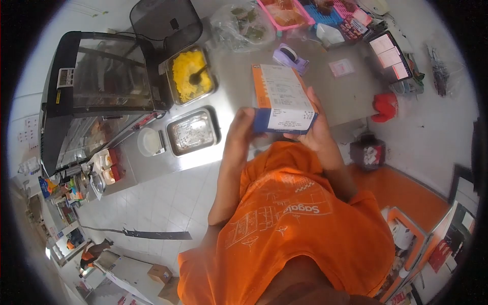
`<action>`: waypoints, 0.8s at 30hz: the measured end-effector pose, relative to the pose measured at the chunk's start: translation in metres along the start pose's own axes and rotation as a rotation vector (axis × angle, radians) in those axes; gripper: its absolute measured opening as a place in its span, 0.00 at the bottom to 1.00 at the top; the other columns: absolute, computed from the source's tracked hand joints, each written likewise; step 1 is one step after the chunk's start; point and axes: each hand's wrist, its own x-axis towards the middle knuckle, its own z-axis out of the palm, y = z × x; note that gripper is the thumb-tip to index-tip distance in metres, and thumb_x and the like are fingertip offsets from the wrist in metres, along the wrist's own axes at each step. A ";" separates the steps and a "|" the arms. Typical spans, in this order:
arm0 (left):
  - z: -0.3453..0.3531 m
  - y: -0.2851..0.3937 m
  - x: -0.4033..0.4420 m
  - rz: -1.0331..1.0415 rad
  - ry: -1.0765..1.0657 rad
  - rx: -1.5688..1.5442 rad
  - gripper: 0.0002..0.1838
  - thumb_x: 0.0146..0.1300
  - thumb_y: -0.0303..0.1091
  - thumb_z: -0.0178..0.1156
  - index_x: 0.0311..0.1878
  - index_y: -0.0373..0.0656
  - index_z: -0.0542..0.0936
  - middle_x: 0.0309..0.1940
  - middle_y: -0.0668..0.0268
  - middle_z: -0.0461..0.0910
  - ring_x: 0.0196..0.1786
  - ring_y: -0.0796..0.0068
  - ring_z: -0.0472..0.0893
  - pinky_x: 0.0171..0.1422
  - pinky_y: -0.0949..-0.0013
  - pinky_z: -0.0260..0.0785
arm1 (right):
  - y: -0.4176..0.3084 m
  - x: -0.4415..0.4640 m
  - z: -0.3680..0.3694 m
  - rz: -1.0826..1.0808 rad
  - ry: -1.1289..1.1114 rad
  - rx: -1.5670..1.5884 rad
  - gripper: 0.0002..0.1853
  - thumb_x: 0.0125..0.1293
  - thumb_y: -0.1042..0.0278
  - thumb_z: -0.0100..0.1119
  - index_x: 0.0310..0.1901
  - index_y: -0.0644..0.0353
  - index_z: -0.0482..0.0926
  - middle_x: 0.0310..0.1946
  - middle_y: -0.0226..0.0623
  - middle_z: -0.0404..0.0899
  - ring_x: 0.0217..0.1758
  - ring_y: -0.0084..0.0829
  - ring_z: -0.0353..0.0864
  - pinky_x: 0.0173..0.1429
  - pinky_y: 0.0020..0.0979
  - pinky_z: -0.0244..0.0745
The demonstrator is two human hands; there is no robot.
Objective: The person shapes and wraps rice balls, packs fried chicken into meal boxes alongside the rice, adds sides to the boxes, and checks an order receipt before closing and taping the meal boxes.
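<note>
Between both hands I hold an orange and blue box (261, 94) above the counter. A long printed receipt (287, 94) lies over its top and folds down its near side. My left hand (240, 127) grips the box's left side, thumb up at the near corner. On the right side, my right hand (316, 124) is closed round the box, with some fingers underneath and partly hidden. Just beyond the box is a purple tape dispenser (292, 58).
Left on the steel counter (231, 76) are a tray of yellow food (189, 76) with a dark utensil, a metal tray (192, 131) and a glass display case (112, 71). A tablet (390, 57), a pink basket (286, 14) and a leaf-filled bag (243, 26) stand behind and right.
</note>
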 end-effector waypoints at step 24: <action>-0.073 -0.163 0.140 -0.325 -0.003 0.445 0.33 0.67 0.47 0.51 0.71 0.38 0.65 0.65 0.54 0.73 0.63 0.59 0.74 0.64 0.58 0.68 | 0.019 0.109 -0.251 -0.079 0.300 -1.629 0.39 0.65 0.48 0.59 0.70 0.67 0.63 0.69 0.54 0.65 0.70 0.44 0.68 0.74 0.40 0.58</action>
